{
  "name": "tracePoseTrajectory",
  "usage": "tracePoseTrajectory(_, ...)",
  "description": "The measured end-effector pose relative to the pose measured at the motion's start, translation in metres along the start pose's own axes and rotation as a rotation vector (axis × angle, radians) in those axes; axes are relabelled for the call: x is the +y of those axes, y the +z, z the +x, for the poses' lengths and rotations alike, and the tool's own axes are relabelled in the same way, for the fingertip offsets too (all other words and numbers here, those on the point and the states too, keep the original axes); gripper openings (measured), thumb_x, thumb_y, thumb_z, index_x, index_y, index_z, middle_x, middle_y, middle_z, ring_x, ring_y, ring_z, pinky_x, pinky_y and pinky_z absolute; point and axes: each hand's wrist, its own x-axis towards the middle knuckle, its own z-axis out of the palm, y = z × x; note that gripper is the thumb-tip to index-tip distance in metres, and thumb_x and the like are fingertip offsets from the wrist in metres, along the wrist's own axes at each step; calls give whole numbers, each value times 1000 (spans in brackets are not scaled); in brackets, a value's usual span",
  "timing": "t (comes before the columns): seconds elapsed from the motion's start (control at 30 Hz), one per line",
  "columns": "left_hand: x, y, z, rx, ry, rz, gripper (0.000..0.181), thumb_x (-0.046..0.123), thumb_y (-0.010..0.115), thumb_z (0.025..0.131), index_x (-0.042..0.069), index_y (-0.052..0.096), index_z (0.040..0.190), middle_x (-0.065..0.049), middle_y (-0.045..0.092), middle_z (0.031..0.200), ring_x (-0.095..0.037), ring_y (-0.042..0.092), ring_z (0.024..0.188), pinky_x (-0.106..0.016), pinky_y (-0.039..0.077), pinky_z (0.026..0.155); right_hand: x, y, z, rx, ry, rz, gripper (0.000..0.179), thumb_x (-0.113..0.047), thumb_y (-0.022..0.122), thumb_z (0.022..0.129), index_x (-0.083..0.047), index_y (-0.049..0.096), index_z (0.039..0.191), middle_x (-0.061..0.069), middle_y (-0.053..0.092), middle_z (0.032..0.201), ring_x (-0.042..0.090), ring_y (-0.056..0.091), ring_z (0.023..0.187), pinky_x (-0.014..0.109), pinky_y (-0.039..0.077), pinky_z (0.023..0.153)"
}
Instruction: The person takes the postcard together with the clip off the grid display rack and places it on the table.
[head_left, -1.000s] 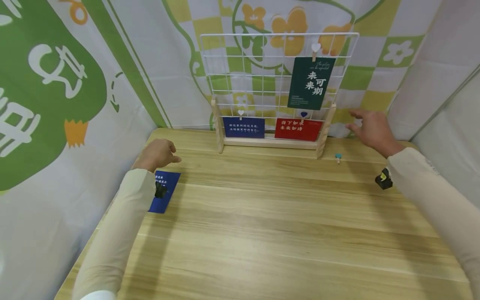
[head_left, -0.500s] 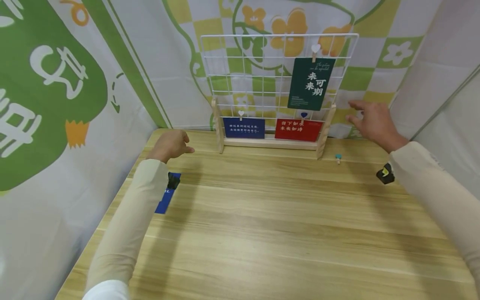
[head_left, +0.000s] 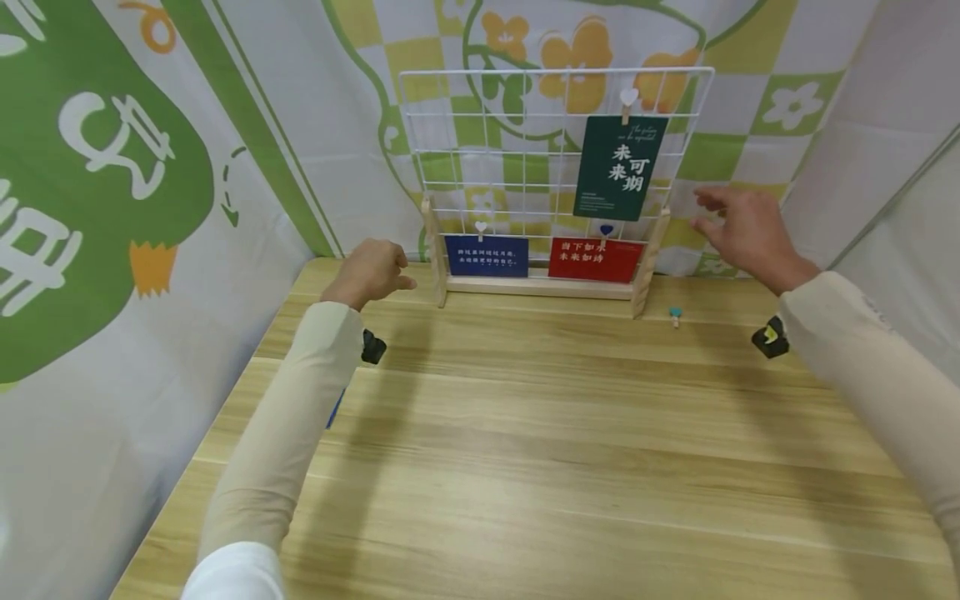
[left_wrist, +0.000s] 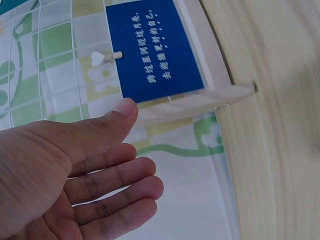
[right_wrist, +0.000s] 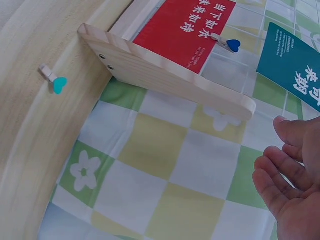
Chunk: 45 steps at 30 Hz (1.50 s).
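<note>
Both hands are up in the air beside the wire rack point(head_left: 555, 72), one at each side. The left hand point(head_left: 373, 273) hangs just off the left wooden post point(head_left: 435, 258), its fingers loosely bent, thumb apart, nothing in them. Over on the other side, the right hand point(head_left: 750, 233) hovers near the right wooden post point(head_left: 651, 262) — fingers slack and curving a little, also gripping nothing. Set like that, they look placed to take the rack by its two sides, though neither seems to touch it.

The rack itself stands at the back of the worktop point(head_left: 525, 467), upright on its wooden base, facing us so the cards can be read. The green card point(head_left: 621, 168) hangs high on the right from a white heart clip point(head_left: 628, 99); the blue card point(head_left: 487, 256) and red card point(head_left: 595, 260) sit low, each pinned along its top, probably so they stay flat against the wires. A loose teal clip point(head_left: 675, 315) lies by the right post, holding nothing — and a blue sliver point(head_left: 334, 410) peeks from under the left sleeve point(head_left: 277, 417), mostly hidden.
</note>
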Motion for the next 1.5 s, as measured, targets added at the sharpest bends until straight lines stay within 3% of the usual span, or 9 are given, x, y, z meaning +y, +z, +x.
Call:
tracePoseTrajectory(0.33,25,-12,12,49,44,-10,38,24,75,88,-4,68,113,-21,70,110,-35,65,102,-46,51,94,-8,-8,6,26,-13,33,36,-11,65,94,7,61,125,31,63,121,47,63,105,59,50,90)
tracePoseTrajectory(0.47,37,-16,16,70,68,-3,28,22,75,88,-2,71,101,-19,71,100,-30,63,89,-41,52,83,-10,-10,9,46,-31,33,33,-10,65,94,8,62,122,30,65,119,46,64,102,58,51,87)
tracePoseTrajectory(0.73,56,-22,25,79,79,-31,32,23,76,87,-1,70,107,-17,71,106,-30,65,96,-42,53,89,-16,-17,14,57,-45,32,34,-9,67,93,7,62,122,31,64,119,48,64,104,57,53,87)
tracePoseTrajectory(0.83,63,-22,27,84,82,-14,25,24,76,88,1,71,96,-13,71,93,-26,62,84,-38,52,80,-18,-19,16,67,-55,27,34,-9,68,92,7,63,121,30,65,118,48,65,103,57,52,88)
tracePoseTrajectory(0.97,73,-25,31,105,113,14,27,25,76,87,4,64,75,-4,53,66,-18,45,64,-31,39,62,-23,-23,18,62,-47,39,34,-11,66,94,7,62,123,30,64,120,48,64,105,58,52,89)
tracePoseTrajectory(1.2,89,-31,36,143,178,48,47,26,75,88,13,40,59,2,35,59,-14,32,59,-28,28,57,-35,-26,24,65,-56,43,35,-12,65,95,5,62,125,28,63,123,46,64,109,56,51,92)
tracePoseTrajectory(1.27,93,-32,38,139,179,38,45,26,74,89,12,42,60,1,37,60,-14,33,59,-28,29,57,-38,-26,26,67,-57,44,35,-12,65,94,5,62,125,27,63,124,45,64,109,55,51,93)
tracePoseTrajectory(1.4,100,-34,41,122,151,-12,22,25,74,89,4,68,84,-7,67,82,-16,51,70,-31,49,70,-43,-27,31,82,-67,45,35,-11,66,94,4,62,125,26,64,124,44,64,110,54,51,94)
tracePoseTrajectory(1.5,105,-35,43,109,145,-12,25,26,74,89,2,72,97,-11,71,94,-19,55,78,-36,50,77,-50,-29,35,69,-64,39,37,-13,64,95,3,60,128,26,63,127,44,63,112,54,50,97)
